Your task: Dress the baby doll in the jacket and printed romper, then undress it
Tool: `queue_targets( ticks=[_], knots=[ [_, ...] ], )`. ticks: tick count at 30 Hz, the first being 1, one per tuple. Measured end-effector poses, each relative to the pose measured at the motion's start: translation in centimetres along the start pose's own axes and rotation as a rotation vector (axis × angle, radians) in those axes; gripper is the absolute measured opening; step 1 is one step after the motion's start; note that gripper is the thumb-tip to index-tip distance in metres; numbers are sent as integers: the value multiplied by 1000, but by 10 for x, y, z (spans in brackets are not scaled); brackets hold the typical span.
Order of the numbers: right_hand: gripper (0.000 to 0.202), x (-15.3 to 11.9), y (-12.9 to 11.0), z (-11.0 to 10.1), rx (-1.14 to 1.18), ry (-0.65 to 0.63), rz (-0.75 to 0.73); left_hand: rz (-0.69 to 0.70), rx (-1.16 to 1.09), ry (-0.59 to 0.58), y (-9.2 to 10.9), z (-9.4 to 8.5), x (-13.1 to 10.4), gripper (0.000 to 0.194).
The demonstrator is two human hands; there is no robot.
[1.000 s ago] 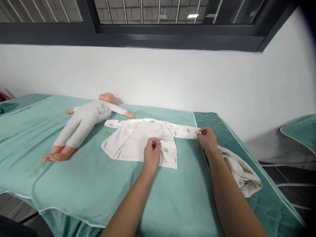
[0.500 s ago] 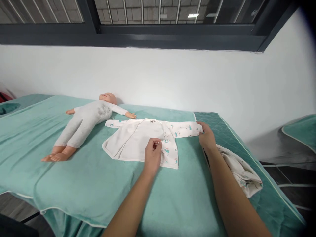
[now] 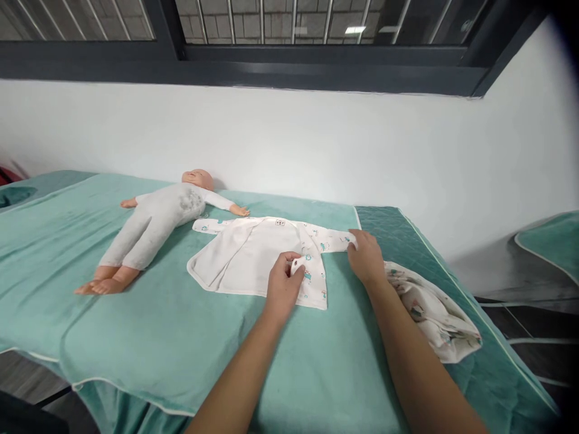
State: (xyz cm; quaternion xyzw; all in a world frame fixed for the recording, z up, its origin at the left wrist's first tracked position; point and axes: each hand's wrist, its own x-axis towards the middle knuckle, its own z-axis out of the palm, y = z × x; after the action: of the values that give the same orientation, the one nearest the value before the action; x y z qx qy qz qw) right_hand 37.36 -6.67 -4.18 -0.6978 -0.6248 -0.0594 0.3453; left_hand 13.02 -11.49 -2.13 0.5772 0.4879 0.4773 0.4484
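Note:
A white baby shirt (image 3: 246,259) with a small printed pattern lies spread out, its front open and both sleeves stretched sideways. My left hand (image 3: 284,283) is closed in a pinch on the edge of the shirt's right front flap, which is slightly turned up between thumb and fingers. At the end of the right sleeve (image 3: 333,240), my right hand (image 3: 367,258) has its fingers closed on the cloth and hides the cuff. A baby doll (image 3: 158,220) in a white body suit lies on its back to the left, one hand near the shirt's left sleeve.
Under everything is a green padded cover (image 3: 181,343) on a bed or table. A crumpled printed cloth (image 3: 436,313) lies beside my right forearm. Behind stands a white wall (image 3: 289,144) below a dark-framed window (image 3: 289,72) with bars. Another green surface (image 3: 552,241) shows at far right.
My right hand has slid left along the sleeve from its end. My left hand has shifted slightly right and now pinches a raised bit of the flap's edge. The doll has not moved.

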Motion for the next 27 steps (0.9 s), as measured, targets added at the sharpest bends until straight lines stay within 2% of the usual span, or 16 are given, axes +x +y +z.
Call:
queue_targets(
  ticks=[2,4,6,8,10,12,15,17,20,27],
  knots=[
    [35,-2,-3,3,-9,-64,-21,119,69,-43,1,2,-2,24],
    [31,-2,-8,4,8,-48,-14,305,147,-129,3,4,-5,28],
    [28,-3,-19,1,147,7,-11,452,236,-244,5,8,-9,38],
    [25,-4,-35,-4,401,13,-3,516,350,-347,6,11,-13,49],
    [24,-5,-51,-9,617,-73,-14,550,467,-411,7,15,-16,53],
    [24,-5,-61,-12,700,-219,-51,575,554,-440,7,17,-19,51],
    [28,-3,-59,-13,675,-428,-91,592,620,-458,8,18,-21,45],
    [35,-2,-50,-10,620,-515,-116,592,645,-470,8,18,-21,40],
    [38,-4,-40,-4,520,-527,-189,564,616,-469,7,18,-20,35],
    [23,-13,-47,-6,296,-359,-228,486,586,-420,4,20,-16,27]
  ],
)
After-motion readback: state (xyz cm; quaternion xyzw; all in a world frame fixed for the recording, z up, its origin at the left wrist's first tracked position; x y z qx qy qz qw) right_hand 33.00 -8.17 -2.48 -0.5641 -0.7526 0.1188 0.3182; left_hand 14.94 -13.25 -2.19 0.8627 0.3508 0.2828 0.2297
